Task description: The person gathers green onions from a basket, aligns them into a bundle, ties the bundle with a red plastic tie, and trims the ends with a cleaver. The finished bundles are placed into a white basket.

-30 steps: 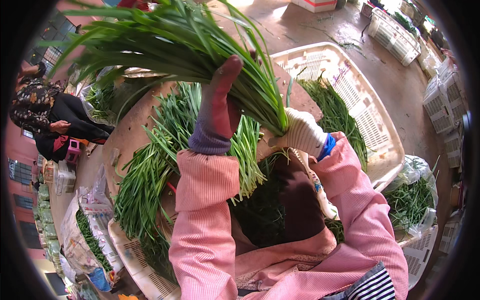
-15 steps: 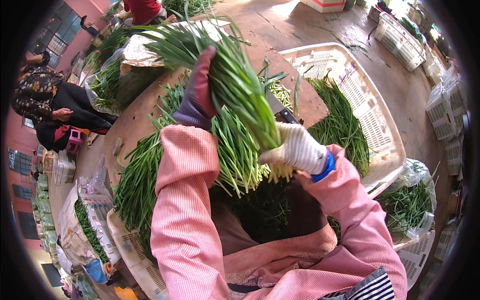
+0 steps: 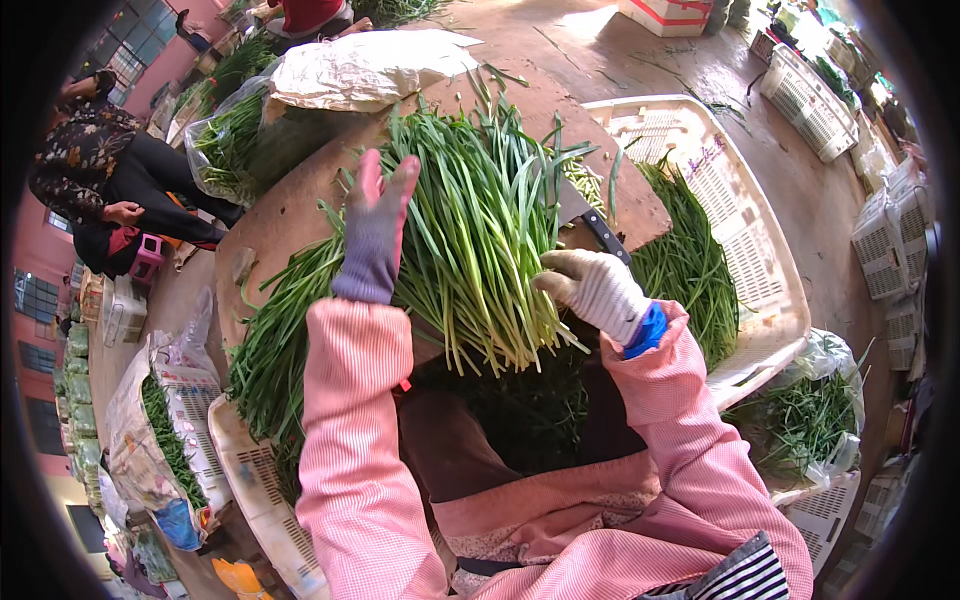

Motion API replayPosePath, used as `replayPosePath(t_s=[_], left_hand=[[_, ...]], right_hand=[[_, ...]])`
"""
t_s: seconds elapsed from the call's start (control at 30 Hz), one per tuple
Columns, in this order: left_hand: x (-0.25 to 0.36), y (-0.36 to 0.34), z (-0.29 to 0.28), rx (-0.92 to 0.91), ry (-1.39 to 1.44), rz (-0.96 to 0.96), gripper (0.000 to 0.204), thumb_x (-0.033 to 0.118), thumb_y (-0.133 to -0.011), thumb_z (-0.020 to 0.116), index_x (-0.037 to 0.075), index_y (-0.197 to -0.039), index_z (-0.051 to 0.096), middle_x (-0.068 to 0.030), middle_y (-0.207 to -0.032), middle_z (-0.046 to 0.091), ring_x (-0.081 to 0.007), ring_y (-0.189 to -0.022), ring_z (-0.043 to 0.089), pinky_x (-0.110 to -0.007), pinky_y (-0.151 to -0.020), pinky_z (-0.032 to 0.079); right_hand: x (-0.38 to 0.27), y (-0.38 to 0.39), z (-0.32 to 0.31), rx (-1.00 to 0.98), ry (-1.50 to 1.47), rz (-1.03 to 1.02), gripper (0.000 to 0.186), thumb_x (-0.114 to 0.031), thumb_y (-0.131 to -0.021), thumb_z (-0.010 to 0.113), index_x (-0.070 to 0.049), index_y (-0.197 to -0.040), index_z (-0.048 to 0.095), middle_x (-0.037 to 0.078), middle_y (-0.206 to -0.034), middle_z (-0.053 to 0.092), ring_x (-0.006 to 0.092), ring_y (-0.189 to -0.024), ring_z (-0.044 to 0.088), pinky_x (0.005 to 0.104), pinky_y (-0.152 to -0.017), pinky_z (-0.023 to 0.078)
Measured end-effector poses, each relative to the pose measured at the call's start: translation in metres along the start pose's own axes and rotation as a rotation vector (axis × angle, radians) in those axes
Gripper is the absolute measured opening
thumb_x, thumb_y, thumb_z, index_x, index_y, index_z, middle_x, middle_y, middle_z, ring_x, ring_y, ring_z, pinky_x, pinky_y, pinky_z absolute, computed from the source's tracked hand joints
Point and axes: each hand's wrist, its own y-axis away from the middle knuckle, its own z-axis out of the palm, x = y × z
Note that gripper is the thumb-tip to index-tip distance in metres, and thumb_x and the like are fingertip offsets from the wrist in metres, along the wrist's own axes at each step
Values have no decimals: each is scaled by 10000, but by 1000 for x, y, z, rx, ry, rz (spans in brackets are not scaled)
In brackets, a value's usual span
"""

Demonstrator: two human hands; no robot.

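Observation:
A loose bunch of long, flat garlic chives (image 3: 470,220) lies on the brown board (image 3: 630,190) before me, pale stem ends toward me. Along its left side stands my left hand (image 3: 378,215), in a purple and pink glove, fingers spread and holding nothing. My right hand (image 3: 595,285), in a white knit glove, is at the bunch's right edge near the stem ends. Its fingers are loosely bent and apart, with nothing seen in them. Just beyond that hand lies a knife (image 3: 590,222) with a black handle, its blade partly under leaves. Cut stem pieces (image 3: 582,182) lie beside it.
More chives (image 3: 290,335) hang over the board's left edge. A white plastic crate (image 3: 765,270) with greens stands at the right. A pale sack (image 3: 365,70) lies at the far edge. Another person (image 3: 125,175) sits at the left. A bag of greens (image 3: 810,410) is at the lower right.
The chives that both hands held raised now lie on the board. My left hand has let go and opened at their left; my right hand has released the stem ends.

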Motion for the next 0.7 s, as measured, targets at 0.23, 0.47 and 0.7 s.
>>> replayPosePath(t_s=[0.23, 0.47, 0.7], left_hand=[[2, 121, -18, 8, -216, 192, 803, 256, -941, 696, 0, -1557, 250, -188, -1599, 291, -308, -1497, 251, -417, -1217, 190], [-59, 170, 10, 149, -215, 161, 654, 210, -998, 615, -40, -1519, 307, -214, -1571, 319, -310, -1458, 320, -399, -1193, 255], [-53, 177, 87, 211, 101, -8, 695, 296, -1021, 548, -102, -1517, 269, -187, -1560, 343, -226, -1454, 284, -331, -1205, 145]], right_hand=[[11, 54, -17, -84, -135, 107, 255, -146, -919, 673, 21, -1109, 703, 51, -804, 692, 106, -673, 640, 253, -644, 538], [-6, 72, 3, -283, -332, 425, 196, -205, -919, 676, -23, -967, 730, 15, -710, 678, 86, -552, 596, 241, -515, 483], [-7, 38, 24, -250, -56, 150, 245, -311, -880, 674, -77, -888, 744, 116, -668, 675, 247, -588, 671, 359, -584, 539]])
